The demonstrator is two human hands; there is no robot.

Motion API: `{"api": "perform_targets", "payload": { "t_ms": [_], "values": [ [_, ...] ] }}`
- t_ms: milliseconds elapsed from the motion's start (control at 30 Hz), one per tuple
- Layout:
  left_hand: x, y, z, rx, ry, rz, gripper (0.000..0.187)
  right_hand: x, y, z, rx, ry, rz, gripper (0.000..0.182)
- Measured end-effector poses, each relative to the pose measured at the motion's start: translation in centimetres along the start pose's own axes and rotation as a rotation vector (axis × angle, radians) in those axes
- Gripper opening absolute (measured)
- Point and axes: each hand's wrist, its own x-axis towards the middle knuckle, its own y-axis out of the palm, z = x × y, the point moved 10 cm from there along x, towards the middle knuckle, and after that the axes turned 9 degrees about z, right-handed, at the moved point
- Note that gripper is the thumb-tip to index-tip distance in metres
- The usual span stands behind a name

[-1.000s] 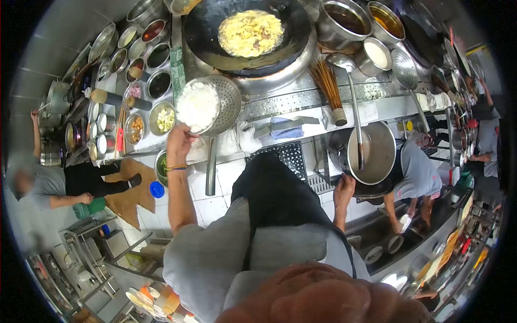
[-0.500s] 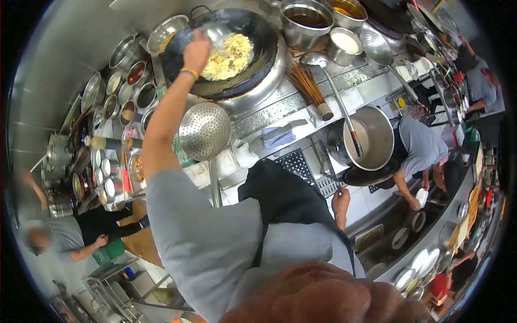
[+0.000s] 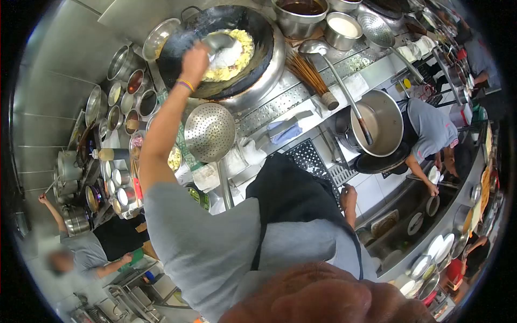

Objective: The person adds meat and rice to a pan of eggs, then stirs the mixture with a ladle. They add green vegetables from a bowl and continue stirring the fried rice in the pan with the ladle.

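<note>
My left hand is closed around the handle of a ladle, whose bowl is tilted over a large black wok. Inside the wok lies yellow scrambled egg, with a heap of white food that looks like rice on top. My right hand hangs low beside my black apron. Its fingers are loosely curled, and I see nothing in them. Near my left forearm, a large perforated strainer rests across the counter edge.
Bowls of seasonings crowd the left side. A bamboo brush, a long-handled ladle and a pot of white liquid are right of the wok. Behind a big steel pot, a co-worker leans over sinks. Another person stands left.
White food now lies on the egg, where only egg showed before. My left hand keeps the ladle, with its bowl now tilted over the food. The view has shifted slightly.
</note>
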Motion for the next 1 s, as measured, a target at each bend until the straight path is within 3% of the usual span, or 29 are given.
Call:
{"api": "perform_targets", "payload": {
  "t_ms": [33,100,233,267,367,467,500,567,600,700,800,833,900,1000],
  "values": [
    [-2.1,-2.1,-3.8,-0.039,0.183,-0.009,0.016,0.3,-0.1,-0.1,0.02,-0.009,-0.003,0.024],
    [0.0,-2.3,-1.5,-0.048,0.177,0.086,0.013,0.8,-0.9,-0.3,0.007,-0.04,-0.015,0.024],
    [3.0,-13.3,3.1,-0.145,-0.009,-0.337,0.011,1.7,-3.7,-0.7,-0.044,0.007,-0.099,0.021],
    [3.7,-12.7,3.3,-0.171,-0.047,-0.27,0.012,2.2,-4.3,-1.1,-0.032,0.013,-0.117,0.022],
    [4.2,0.9,1.0,-0.13,0.073,-0.019,0.014,2.6,-4.4,-2.2,-0.06,0.036,-0.119,0.023],
    [6.2,0.2,1.4,-0.065,0.074,0.023,0.017,2.7,-4.0,-2.3,0.008,0.024,-0.131,0.024],
    [5.7,-5.1,1.5,-0.141,-0.02,-0.06,0.017,1.9,-3.8,-2.6,0.041,0.019,-0.124,0.024],
    [6.4,-9.7,3.3,-0.182,-0.042,-0.301,0.016,1.4,-3.0,-4.1,0.011,0.025,-0.116,0.026],
    [6.9,-8.7,3.7,-0.143,-0.07,-0.237,0.017,1.1,-2.8,-4.4,0.009,0.043,-0.115,0.027],
    [6.6,4.6,3.0,-0.005,0.068,0.032,0.017,1.2,-2.3,-4.9,-0.019,0.025,-0.115,0.028],
    [6.3,2.0,2.5,-0.042,0.128,0.029,0.018,0.7,-2.3,-4.5,0.016,0.037,-0.117,0.028],
    [6.4,-0.5,2.7,0.001,0.015,0.051,0.018,0.2,-2.4,-4.8,0.02,0.049,-0.119,0.028],
    [5.4,-7.5,2.4,-0.166,-0.031,-0.096,0.016,0.1,-2.6,-4.4,0.033,0.055,-0.122,0.027],
    [3.3,-4.6,0.6,-0.139,-0.058,0.074,0.013,-0.5,-2.1,-4.5,0.075,0.177,-0.058,0.027]
  ]
}}
